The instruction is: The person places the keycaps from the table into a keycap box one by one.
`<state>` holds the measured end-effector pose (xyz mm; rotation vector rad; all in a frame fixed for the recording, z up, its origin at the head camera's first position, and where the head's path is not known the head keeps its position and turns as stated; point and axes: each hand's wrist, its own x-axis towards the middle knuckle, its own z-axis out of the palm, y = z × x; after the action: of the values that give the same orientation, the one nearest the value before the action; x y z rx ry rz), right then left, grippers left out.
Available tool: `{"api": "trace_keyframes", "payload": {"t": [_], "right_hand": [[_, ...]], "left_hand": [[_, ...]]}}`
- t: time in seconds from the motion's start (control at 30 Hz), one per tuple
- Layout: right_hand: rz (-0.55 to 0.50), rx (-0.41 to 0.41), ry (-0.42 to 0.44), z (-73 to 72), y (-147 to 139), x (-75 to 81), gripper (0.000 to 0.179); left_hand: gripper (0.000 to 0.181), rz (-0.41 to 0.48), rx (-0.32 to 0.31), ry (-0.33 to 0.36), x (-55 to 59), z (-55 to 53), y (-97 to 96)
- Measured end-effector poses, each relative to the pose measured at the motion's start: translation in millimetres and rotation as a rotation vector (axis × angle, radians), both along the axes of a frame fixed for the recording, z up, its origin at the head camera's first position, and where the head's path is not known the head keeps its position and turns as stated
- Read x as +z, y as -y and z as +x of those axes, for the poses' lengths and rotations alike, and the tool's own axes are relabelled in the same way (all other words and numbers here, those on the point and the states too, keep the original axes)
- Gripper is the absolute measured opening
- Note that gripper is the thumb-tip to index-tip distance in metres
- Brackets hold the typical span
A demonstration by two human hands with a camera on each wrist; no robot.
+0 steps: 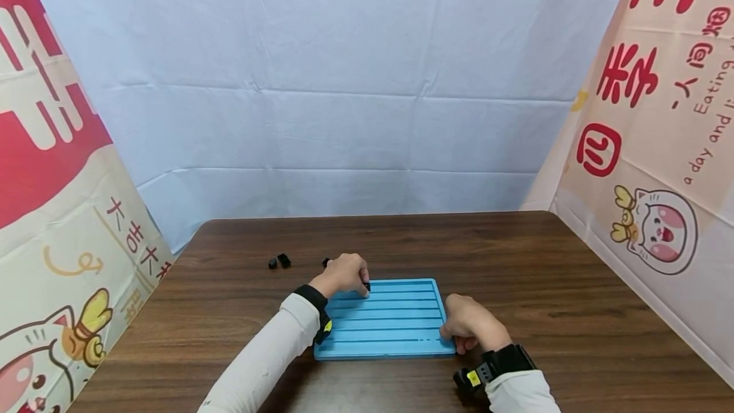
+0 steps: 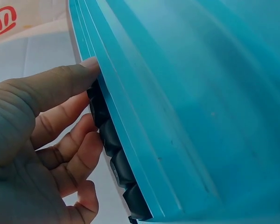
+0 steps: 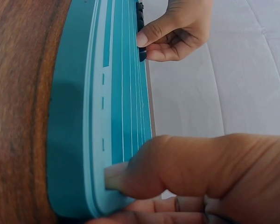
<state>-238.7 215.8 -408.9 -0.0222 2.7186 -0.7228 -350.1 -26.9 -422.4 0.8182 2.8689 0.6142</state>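
A light blue ridged tray (image 1: 384, 324) lies on the table in the head view. At its far edge my left hand (image 1: 346, 273) pinches a small black keycap (image 1: 367, 286) between thumb and fingers. The left wrist view shows a row of black keycaps (image 2: 113, 137) standing side by side along that edge, with my thumb (image 2: 86, 70) at the end of the row. My right hand (image 1: 473, 322) grips the tray's near right corner, its thumb (image 3: 119, 179) on top of the rim and fingers beneath, partly hidden.
Two loose black pieces (image 1: 283, 260) lie on the brown wooden table (image 1: 545, 285), left of the tray. Another black piece (image 1: 325, 262) shows just behind my left hand. A pale cloth (image 1: 355, 113) hangs behind the table, with printed cloths at both sides.
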Motion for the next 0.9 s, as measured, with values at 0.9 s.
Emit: {"api": "trace_keyframes", "payload": {"t": [0.9], "right_hand": [[-0.008,-0.007,0.019,-0.2,1.0,1.8,0.017]], "left_hand": [[0.008,0.071,-0.011,-0.022,18.6,-3.4,12.1]]}}
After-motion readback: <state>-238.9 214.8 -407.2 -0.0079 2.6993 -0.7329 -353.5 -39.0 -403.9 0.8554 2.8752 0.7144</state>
